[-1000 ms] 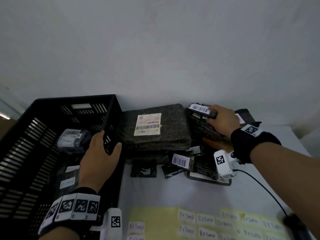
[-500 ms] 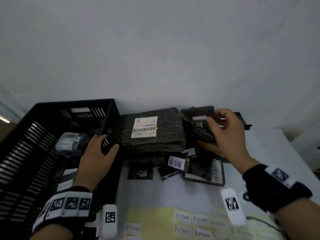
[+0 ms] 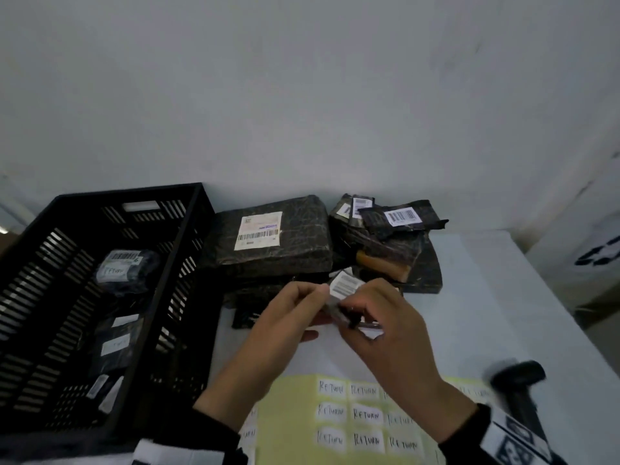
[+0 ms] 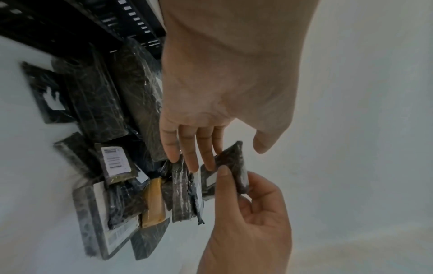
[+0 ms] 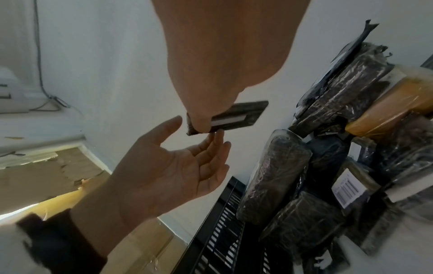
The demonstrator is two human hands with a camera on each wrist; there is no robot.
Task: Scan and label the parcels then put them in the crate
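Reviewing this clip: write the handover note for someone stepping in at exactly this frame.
Right hand: pinches a small dark parcel with a white barcode label, held above the table.
Left hand: open, fingers straight and touching the parcel's underside, not gripping.
Crate: on the left, already holding several parcels, at least one marked RETURN.
Pile of unprocessed parcels sits behind the hands.
RETURN sticker sheet lies near the table's front edge; scanner lies at the right, untouched.
Left: scan and label the held parcel, crate it, then work through the pile.
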